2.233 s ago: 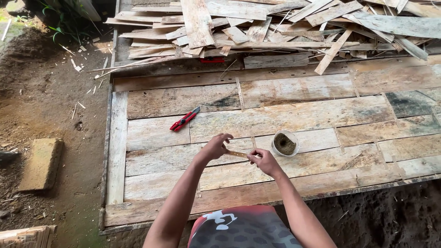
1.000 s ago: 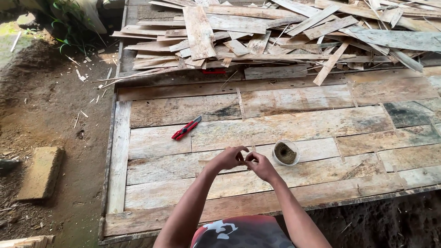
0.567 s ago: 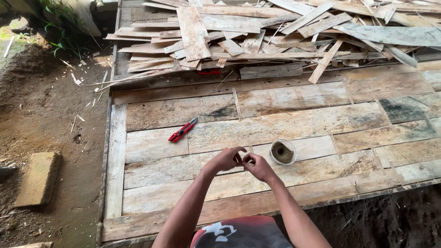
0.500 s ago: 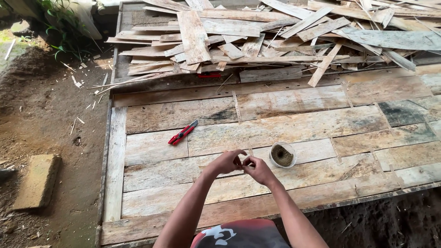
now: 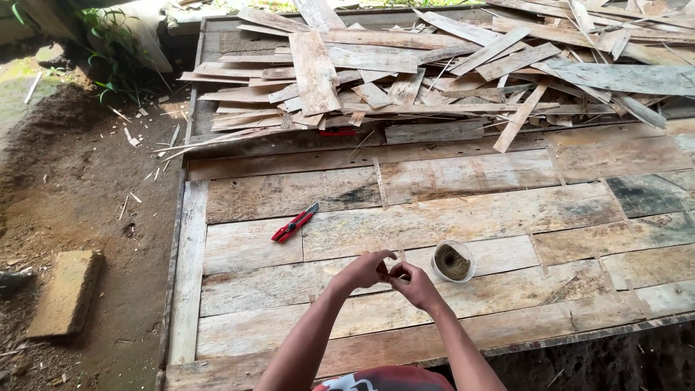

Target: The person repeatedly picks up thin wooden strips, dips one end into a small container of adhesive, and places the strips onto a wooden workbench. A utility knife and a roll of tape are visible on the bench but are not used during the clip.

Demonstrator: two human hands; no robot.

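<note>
Over the boards: both hands meet.
Left hand: fingers pinch a small strip.
Right hand: pinches the same strip.
Cup: just right.
Cutter: well left.
Scraps: piled beyond.

Rough, matt, weathered wood is seen in platform and scraps at 12 o'clock; cutter glossy red plastic.
</note>
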